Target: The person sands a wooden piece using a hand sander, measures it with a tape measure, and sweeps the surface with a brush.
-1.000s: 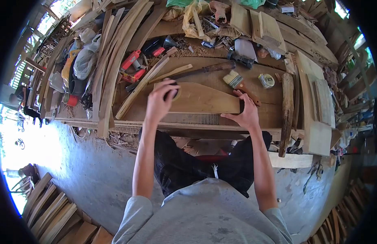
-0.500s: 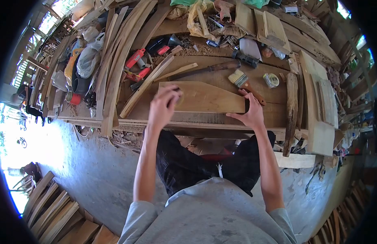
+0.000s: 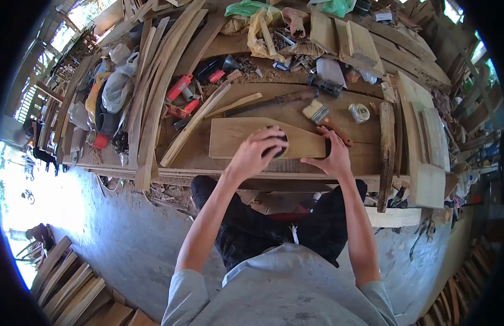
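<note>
Cluttered brown wooden workbench (image 3: 363,157) in a workshop; both hands at a pale, flat, tapered wooden board (image 3: 227,133) lying near the bench's near edge, centre.
Left hand (image 3: 260,149) curled, fingers and thumb gripping a dark rounded block (image 3: 280,145) over the board's middle; contact underneath hidden by the hand. Right hand (image 3: 336,155) spread, thumb and fingers apart around the board's narrow right end. Flat paintbrush with pale bristles and brown wooden handle (image 3: 316,112) just beyond the right hand, round clear-and-yellow tape measure (image 3: 359,112) farther right. Long dark tool with brown handle (image 3: 297,96) on far side of board; thick rough brown stick (image 3: 387,146) right, overhanging near edge.
</note>
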Available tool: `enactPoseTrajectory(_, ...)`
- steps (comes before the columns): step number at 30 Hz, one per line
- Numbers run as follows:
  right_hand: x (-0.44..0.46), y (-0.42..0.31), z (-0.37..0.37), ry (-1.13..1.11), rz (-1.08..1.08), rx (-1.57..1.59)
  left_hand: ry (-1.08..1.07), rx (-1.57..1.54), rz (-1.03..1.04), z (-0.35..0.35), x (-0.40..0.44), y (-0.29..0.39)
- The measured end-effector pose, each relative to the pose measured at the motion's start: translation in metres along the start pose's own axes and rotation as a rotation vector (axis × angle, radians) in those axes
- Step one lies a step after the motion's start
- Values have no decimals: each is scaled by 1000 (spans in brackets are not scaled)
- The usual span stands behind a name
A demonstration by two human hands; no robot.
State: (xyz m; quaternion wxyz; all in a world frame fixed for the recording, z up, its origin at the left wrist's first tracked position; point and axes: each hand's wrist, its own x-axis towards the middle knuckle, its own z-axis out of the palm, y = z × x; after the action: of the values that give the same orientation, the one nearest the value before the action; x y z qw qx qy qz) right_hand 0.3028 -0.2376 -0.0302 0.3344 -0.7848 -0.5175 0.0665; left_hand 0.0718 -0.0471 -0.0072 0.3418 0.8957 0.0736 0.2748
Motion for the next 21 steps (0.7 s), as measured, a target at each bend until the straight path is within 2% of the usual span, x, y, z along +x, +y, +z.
enactPoseTrajectory(2,1,0,0,-1,19,12,112,-13,-127,-4,22,-16)
enactPoseTrajectory(6,-1,2,1,47,7,18,328,64,-217,12,32,-25)
enactPoseTrajectory(9,1,1,1,33,-7,12,103,-24,-68,47,24,16)
enactPoseTrajectory(12,0,28,17,78,-82,54,46,-22,29,70,32,29)
enactPoseTrajectory(14,-3,12,8,56,-42,30,104,-57,-27,67,51,19)
enactPoseTrajectory(16,0,4,2,52,-16,-2,304,-6,-208,66,68,-1)
enactPoseTrajectory(17,1,4,2,61,-31,-4,307,17,-222,70,71,-4)
enactPoseTrajectory(18,1,5,2,65,-44,-3,310,17,-216,75,71,3)
enactPoseTrajectory(19,-1,3,0,20,31,17,217,-27,-115,83,67,15)
enactPoseTrajectory(21,3,11,6,51,-28,57,88,-2,107,90,52,32)
